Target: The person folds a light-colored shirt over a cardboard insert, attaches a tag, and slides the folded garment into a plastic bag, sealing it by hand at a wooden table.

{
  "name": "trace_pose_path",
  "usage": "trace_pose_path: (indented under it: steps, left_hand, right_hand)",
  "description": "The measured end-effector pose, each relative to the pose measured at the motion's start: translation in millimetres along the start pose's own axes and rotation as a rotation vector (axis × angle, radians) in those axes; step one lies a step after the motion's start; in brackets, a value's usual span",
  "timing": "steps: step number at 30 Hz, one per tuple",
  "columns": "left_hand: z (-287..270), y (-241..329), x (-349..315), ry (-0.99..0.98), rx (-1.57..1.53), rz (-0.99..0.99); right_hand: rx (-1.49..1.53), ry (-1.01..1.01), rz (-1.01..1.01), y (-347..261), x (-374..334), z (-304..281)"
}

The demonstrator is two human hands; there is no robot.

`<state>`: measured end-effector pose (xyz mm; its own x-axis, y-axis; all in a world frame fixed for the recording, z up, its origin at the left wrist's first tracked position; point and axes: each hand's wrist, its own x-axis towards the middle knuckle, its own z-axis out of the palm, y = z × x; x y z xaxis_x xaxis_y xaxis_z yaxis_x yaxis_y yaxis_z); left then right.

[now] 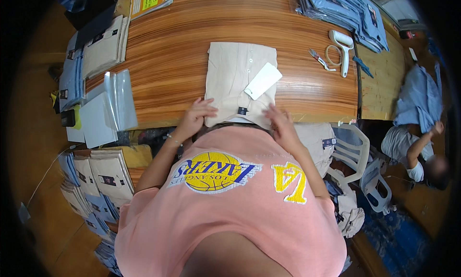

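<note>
A folded beige shirt [223, 68] lies on the wooden table in front of me, its collar end at the near edge. A white hang tag [263, 81] rests tilted across its front, beside a row of small buttons. A dark neck label [242, 111] shows at the collar. My left hand [196, 116] is at the shirt's near left corner, fingers apart and touching the cloth. At the near right corner my right hand [281, 124] has its fingers spread against the shirt's edge. Neither hand grips anything that I can see.
A lint roller [341, 39] and small snips [321, 60] lie at the right. Bagged blue shirts [336, 10] are stacked at the far right. Clear plastic bags [120, 94] and folded shirts [103, 51] stand left. A co-worker [413, 147] holds blue cloth beyond a white chair [353, 152].
</note>
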<state>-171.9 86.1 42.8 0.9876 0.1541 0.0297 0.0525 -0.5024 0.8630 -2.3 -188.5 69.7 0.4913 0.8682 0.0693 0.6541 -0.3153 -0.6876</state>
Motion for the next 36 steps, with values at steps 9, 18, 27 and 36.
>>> trace_pose_path:
  steps: [9,18,27,36]
  left_hand:
    - [-4.4,-31.7,15.1,-0.049,-0.41,-0.605]
    - [-9.7,-20.7,21.1,-0.227,-0.753,-0.863]
    - [2.9,-25.1,13.5,-0.158,-0.813,-0.817]
    - [5.5,-20.2,-4.6,-0.108,-0.637,-0.721]
  right_hand:
    - [0.887,-0.006,0.838,37.0,18.8,11.3]
    - [1.16,-0.244,1.063,28.2,24.6,10.4]
    - [1.257,0.206,0.854,18.9,15.6,40.0]
    - [1.055,0.161,0.836,5.9,-11.7,43.0]
